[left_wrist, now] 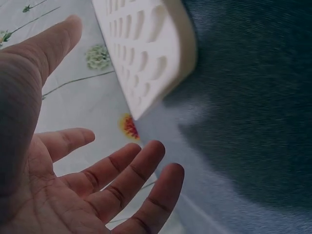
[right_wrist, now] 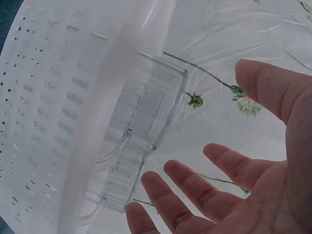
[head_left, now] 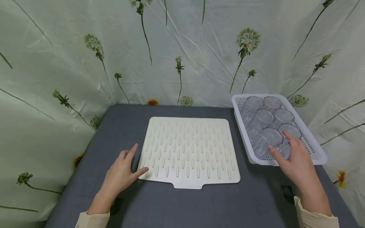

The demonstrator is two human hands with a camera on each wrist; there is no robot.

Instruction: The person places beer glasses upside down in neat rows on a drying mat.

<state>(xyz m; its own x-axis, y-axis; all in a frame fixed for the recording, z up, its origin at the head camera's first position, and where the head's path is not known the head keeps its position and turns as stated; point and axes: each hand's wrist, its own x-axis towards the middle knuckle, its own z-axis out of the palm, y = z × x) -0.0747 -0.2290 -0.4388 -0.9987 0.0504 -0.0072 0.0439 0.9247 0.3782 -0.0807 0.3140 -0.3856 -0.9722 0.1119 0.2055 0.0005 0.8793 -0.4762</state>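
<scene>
Lying flat on the dark blue-grey table [head_left: 165, 207], the white board [head_left: 188, 136] has rounded corners, rows of slim raised ridges and a short tab [head_left: 187, 186] on its near edge. Just beyond the board's left near corner is the left hand [head_left: 121, 172], its thumb and fingers spread wide around nothing. From the head, its thumb tip overlaps that corner; the left wrist view shows the palm turned up to the camera, the fingers loosely straight and a gap between them and the board's edge.

To the right of the board, just beside it, stands a white perforated basket [head_left: 316, 152] with six clear glasses [head_left: 265, 117] inside, in two rows of three running away from the person. The right hand [head_left: 296, 161], well to the right of the board, is over the basket's near end, in front of the nearest glasses. Its thumb and fingers are parted and nearly straight, gripping nothing; whether a fingertip brushes a glass, I cannot tell. In the right wrist view, the glasses rise above the basket's rim near those fingertips.

Cream sleeves [head_left: 94, 220] end at both wrists, nearer the person than the board. Behind the board hangs a pale curtain [head_left: 205, 69] printed with dandelions.
</scene>
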